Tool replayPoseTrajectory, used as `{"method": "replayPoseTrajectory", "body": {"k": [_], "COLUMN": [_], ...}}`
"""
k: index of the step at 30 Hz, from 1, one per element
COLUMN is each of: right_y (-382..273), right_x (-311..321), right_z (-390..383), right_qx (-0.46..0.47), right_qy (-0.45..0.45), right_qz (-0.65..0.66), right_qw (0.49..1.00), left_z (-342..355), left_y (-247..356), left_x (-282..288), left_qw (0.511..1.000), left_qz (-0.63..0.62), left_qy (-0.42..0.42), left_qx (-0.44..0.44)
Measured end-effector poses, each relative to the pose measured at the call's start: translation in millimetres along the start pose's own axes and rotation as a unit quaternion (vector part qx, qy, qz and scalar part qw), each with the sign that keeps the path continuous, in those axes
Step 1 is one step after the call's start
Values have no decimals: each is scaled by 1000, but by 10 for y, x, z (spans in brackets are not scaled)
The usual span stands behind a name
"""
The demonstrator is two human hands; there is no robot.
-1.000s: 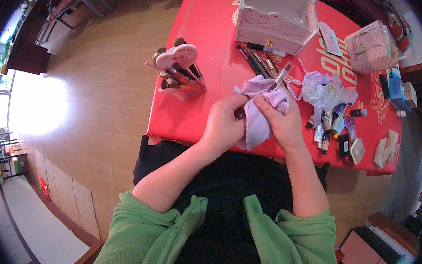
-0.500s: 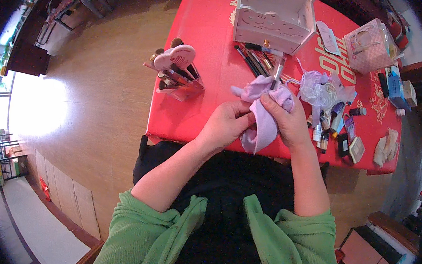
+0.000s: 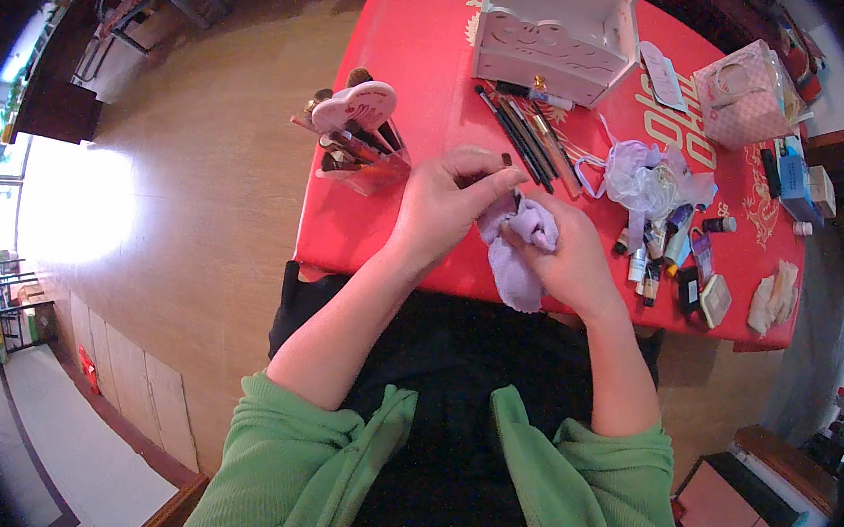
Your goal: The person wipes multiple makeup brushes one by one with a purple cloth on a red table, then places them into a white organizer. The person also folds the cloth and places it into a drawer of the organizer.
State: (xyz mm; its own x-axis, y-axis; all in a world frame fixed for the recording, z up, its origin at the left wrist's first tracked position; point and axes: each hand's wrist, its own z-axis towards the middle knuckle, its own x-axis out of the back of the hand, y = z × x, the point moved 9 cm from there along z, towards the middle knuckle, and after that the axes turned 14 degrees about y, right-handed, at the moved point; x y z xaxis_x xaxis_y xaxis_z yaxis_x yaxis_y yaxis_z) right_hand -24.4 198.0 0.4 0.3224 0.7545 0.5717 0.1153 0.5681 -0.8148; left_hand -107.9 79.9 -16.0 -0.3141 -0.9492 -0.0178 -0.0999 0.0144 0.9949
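Red table (image 3: 354,238). Right of brush cup (image 3: 380,175): my left hand (image 3: 445,200) pinches brush (image 3: 507,160), right hand (image 3: 575,257) clutches purple cloth (image 3: 514,274). Weak pinch could drop brush; bunched cloth might snag it.

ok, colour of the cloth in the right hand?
Light purple; the cloth shows no clear pattern. Best seen in the head view, the only one here.

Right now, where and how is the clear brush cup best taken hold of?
Probably around the lower wall of the clear brush cup, coming from the person's left: the brushes and pink plaque crowd its top, and the left hand is close on its right.
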Motion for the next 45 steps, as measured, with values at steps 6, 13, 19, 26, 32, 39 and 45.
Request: {"method": "replayPoseTrajectory", "body": {"k": [6,13,19,26,32,39,45], "right_y": [130,254,198,275,259,183,163], "right_x": [-57,111,-36,-159,-260,-308,-339], "right_z": [-79,-164,-91,-134,-178,-192,-216], "right_qx": [-74,-98,-161,-109,-111,-112,-111], "right_qy": [-118,-207,-125,-189,-193,-197,-203], "right_qz": [88,33,237,128,141,140,126], "right_qw": [986,973,950,967,965,964,965], "left_z": [6,80,-19,-209,-472,-234,-212], "left_y": [-33,-88,-103,701,1396,1153,1208], "left_x": [22,121,-51,374,1200,1240,1070], "left_qw": [999,988,998,957,866,884,776], "left_qz": [-12,-121,-42,98,47,199,378], "left_qy": [24,49,-3,142,321,324,304], "left_qx": [18,85,46,-234,-380,-273,-404]}}
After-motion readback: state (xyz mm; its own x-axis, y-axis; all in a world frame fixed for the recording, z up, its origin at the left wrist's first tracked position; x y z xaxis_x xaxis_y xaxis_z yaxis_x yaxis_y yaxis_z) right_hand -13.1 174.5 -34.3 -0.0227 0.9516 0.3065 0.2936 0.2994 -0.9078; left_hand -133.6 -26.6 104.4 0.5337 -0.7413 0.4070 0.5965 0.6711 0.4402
